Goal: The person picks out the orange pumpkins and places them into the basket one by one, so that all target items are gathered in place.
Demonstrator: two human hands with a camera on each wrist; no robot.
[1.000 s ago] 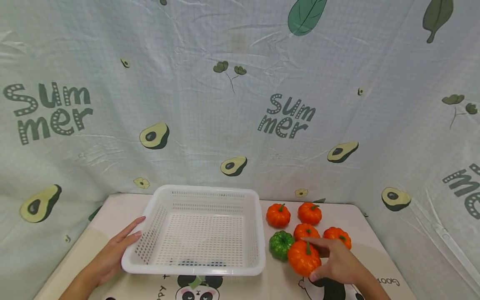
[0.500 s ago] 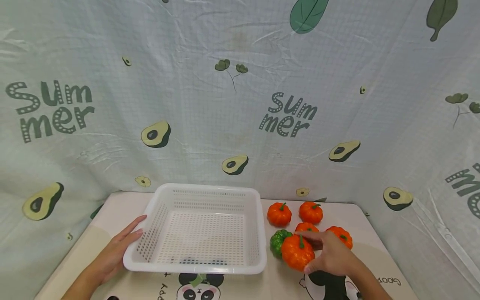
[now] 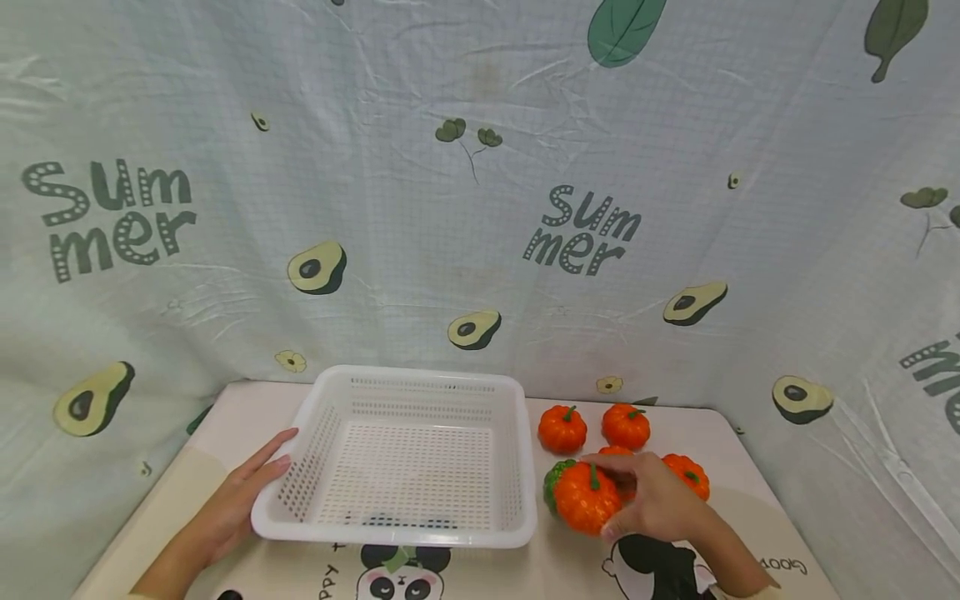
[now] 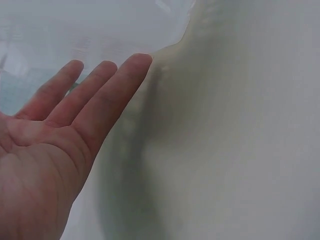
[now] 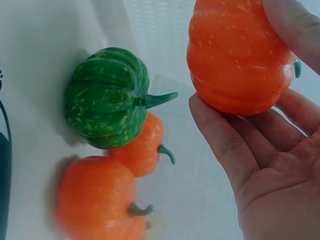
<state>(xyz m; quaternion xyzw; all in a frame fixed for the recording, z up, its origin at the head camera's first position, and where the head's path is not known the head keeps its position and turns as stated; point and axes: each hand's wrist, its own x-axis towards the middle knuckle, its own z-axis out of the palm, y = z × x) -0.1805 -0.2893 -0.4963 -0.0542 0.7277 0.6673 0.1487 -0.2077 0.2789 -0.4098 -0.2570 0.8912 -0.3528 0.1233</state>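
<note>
Right hand (image 3: 660, 497): gripping one orange pumpkin (image 3: 587, 500), thumb on the near side, fingers curled round the far side. The pumpkin lies to the left of the right palm, between that hand and the white basket (image 3: 393, 537), just beside the basket's right side and outside it. The right wrist view suggests it is held off the worktop (image 3: 750, 500).

Left hand (image 3: 242, 500): fingers extended at the basket's left side, gripping nothing; the fingertips appear to touch the rim, though firm contact cannot be confirmed. It is well apart from the held pumpkin; the right hand is the nearer.

Condition of the held pumpkin: squat, rounded, ribbed, glossy orange with paler flecks and a short green stem. No pronounced long axis; it is broader than tall, stem pointing roughly upward in the head view.

Surroundings: a green pumpkin (image 3: 551, 487), partly hidden behind the held one. Beyond and to the right, four further orange pumpkins (image 3: 562, 430) sit on the worktop, one largely obscured by the right hand. A printed cloth (image 3: 405, 200) hangs behind.
</note>
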